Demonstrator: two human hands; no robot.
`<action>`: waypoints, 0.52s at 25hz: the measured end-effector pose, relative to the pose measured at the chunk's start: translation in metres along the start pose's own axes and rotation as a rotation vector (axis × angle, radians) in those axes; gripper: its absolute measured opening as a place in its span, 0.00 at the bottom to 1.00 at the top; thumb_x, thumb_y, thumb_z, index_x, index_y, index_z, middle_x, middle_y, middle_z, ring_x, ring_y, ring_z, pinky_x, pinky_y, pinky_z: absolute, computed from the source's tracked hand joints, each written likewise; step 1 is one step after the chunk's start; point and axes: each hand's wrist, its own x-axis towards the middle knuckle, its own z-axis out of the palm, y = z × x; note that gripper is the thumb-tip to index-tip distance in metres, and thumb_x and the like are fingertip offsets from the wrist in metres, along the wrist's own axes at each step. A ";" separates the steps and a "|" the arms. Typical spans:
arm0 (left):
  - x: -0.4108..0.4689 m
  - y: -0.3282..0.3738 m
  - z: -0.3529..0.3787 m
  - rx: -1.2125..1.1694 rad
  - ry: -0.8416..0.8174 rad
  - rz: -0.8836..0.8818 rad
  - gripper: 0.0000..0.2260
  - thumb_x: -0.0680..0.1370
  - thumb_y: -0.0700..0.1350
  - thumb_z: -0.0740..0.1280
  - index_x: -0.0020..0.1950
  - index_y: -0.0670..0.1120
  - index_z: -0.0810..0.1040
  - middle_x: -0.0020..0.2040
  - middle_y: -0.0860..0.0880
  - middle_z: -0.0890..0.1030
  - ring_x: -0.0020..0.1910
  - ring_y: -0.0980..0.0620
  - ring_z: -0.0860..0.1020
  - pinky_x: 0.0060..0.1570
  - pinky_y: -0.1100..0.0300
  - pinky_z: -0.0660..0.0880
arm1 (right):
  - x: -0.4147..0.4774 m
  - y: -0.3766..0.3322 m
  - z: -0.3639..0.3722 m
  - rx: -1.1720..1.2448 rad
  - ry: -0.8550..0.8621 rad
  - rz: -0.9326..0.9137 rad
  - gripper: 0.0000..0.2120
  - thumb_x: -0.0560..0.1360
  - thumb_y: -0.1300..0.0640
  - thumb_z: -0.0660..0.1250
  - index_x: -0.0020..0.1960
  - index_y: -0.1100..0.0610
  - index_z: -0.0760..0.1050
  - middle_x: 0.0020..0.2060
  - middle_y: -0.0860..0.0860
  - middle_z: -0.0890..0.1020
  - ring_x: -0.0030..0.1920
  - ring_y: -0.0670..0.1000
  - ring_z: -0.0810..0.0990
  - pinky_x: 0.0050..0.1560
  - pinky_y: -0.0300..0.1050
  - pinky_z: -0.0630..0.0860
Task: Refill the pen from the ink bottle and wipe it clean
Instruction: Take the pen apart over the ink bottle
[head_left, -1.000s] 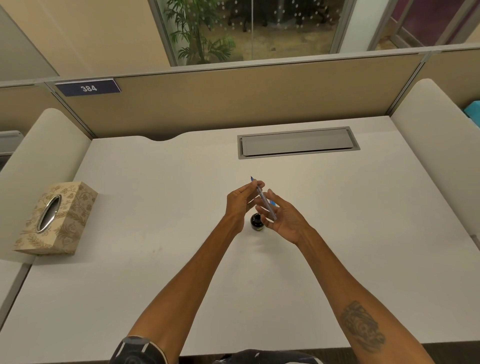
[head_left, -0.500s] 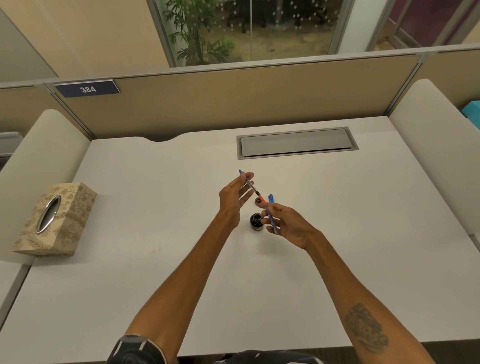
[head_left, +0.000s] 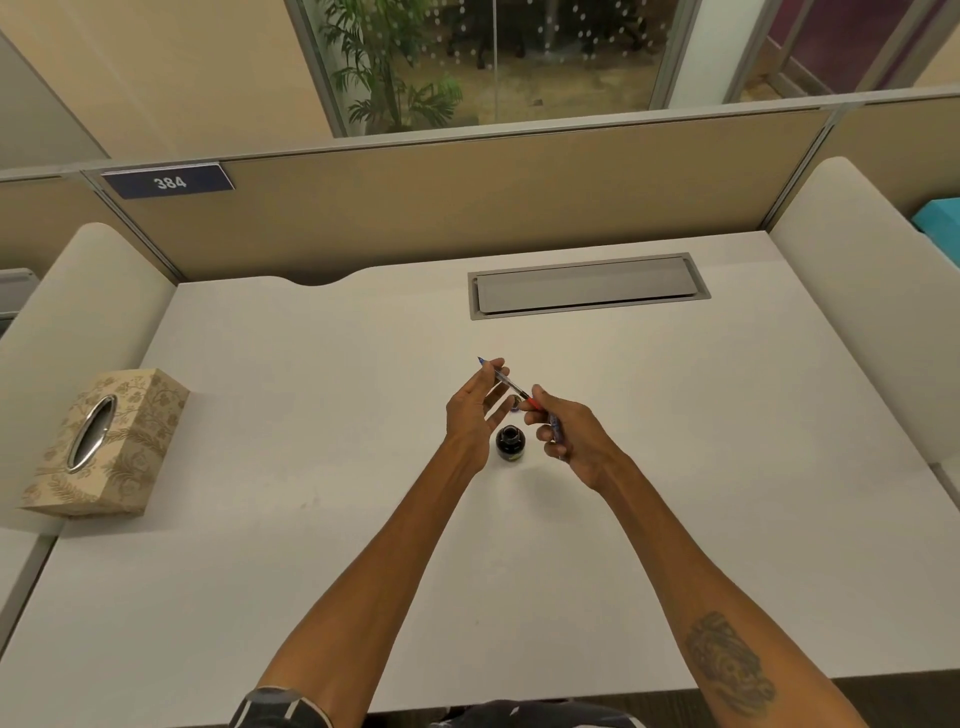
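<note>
The left hand (head_left: 475, 410) pinched the front section of the pen (head_left: 506, 383) between thumb and fingertips, its blue tip pointing up and away, the other fingers spread loosely. The right hand (head_left: 569, 439) was closed around the pen barrel (head_left: 555, 427), and its thumb and forefinger reached forward to the red end of the section the left hand held. The two pen parts met, or nearly met, between the hands; the view was too small to say whether they were joined.

Just below and between the two hands, the ink bottle (head_left: 510, 442) stood upright on the desk (head_left: 311, 519), its mouth apparently uncovered. A small dark thing just beyond it, mostly hidden behind the fingers, may have been its cap; I could not tell.

Well off to the left of the hands, near the desk's edge, sat a tissue box (head_left: 104, 441).

Judging by this, the pen was being taken apart or put together over the bottle, the refill itself not visibly done. The next move would call for steady handling over the open bottle, then a reach left for a tissue.
</note>
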 end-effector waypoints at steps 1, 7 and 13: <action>-0.002 -0.002 0.001 0.003 -0.008 -0.003 0.10 0.82 0.49 0.65 0.57 0.47 0.84 0.53 0.49 0.85 0.52 0.52 0.83 0.45 0.61 0.81 | -0.001 0.001 -0.001 0.000 0.019 -0.011 0.16 0.78 0.44 0.67 0.49 0.57 0.85 0.38 0.48 0.81 0.30 0.44 0.70 0.25 0.35 0.62; -0.006 -0.023 -0.002 0.102 -0.032 -0.056 0.13 0.83 0.45 0.63 0.64 0.42 0.81 0.59 0.44 0.84 0.57 0.46 0.83 0.55 0.56 0.81 | -0.007 0.012 -0.016 -0.111 0.204 -0.086 0.15 0.77 0.48 0.70 0.51 0.60 0.84 0.38 0.48 0.85 0.31 0.45 0.71 0.27 0.36 0.62; -0.008 -0.035 -0.020 0.399 0.131 0.139 0.07 0.81 0.44 0.66 0.52 0.47 0.84 0.48 0.49 0.86 0.41 0.51 0.81 0.46 0.58 0.82 | -0.009 0.017 -0.029 -0.228 0.277 -0.136 0.10 0.75 0.53 0.72 0.49 0.60 0.84 0.40 0.51 0.87 0.31 0.47 0.71 0.29 0.38 0.64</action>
